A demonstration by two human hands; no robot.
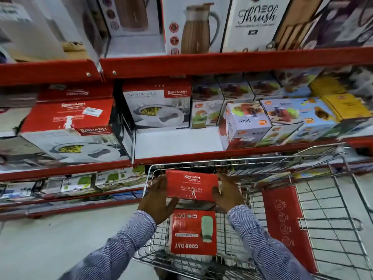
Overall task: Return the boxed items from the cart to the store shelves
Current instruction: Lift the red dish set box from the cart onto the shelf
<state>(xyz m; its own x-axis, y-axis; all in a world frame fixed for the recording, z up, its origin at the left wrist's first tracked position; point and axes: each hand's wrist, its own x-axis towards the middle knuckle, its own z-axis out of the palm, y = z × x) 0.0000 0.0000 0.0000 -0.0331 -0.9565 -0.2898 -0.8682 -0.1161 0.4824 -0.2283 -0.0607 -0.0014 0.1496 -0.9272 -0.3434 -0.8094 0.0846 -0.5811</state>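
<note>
Closest in, two striped blue sleeves (121, 245) reach forward into the wire cart (333, 209), and both hands are on one item. The left hand (159, 201) lies flat, fingers spread, against the left side of the red Rishabh box (191, 184), and the right hand (227, 194) presses the right side the same way, so the box is clamped between two open palms rather than wrapped by curled fingers. The box sits at the far end of the cart, just under the far rim, its red top facing up. Just nearer in the basket lies a red Good Day box (193, 232) with a green flask pictured on it, print upside down from here. To the right in the cart, a long red box (286, 225) lies lengthwise on the wire floor. Beyond the cart, the middle shelf (181, 154) with its red edge shows a bare white patch, with a matching Rishabh casserole box (159, 106) standing at its back and juicer boxes (246, 124) to the right. More Rishabh boxes (68, 126) are stacked on the left. The top shelf carries jug boxes (193, 25)
</note>
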